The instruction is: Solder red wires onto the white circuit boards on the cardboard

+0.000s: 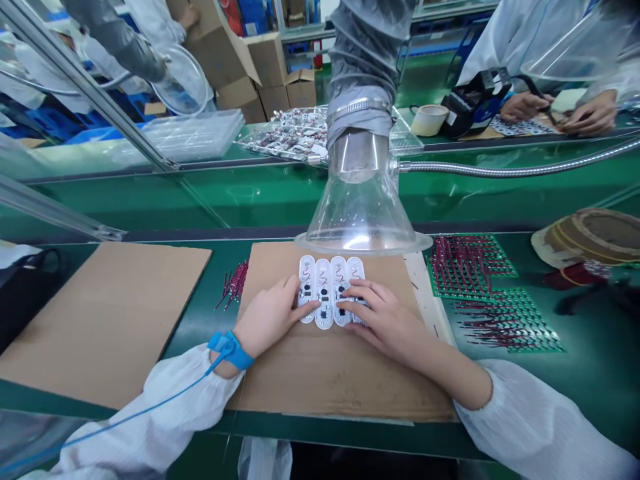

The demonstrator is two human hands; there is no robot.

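Several white oval plastic casings [324,293] lie side by side in a row on a brown cardboard sheet [345,380]. Small circuit boards and thin red wires show inside them. My left hand [273,310] rests at the row's left end, its thumb stretched over the lower part of the casings and its other fingers along the left edge. From the right, my right hand [383,317] lies with spread fingers across the casings at that end, partly covering them. Neither hand lifts anything. A blue wrist strap [231,350] with a cord is around my left wrist.
A clear fume hood [365,213] hangs just beyond the casings. Red wires [235,285] lie left of the cardboard; green circuit board panels [535,320] with wires lie right. Another cardboard sheet [100,313] is at left. A tape roll [590,240] stands right. A co-worker's hands [590,113] work opposite.
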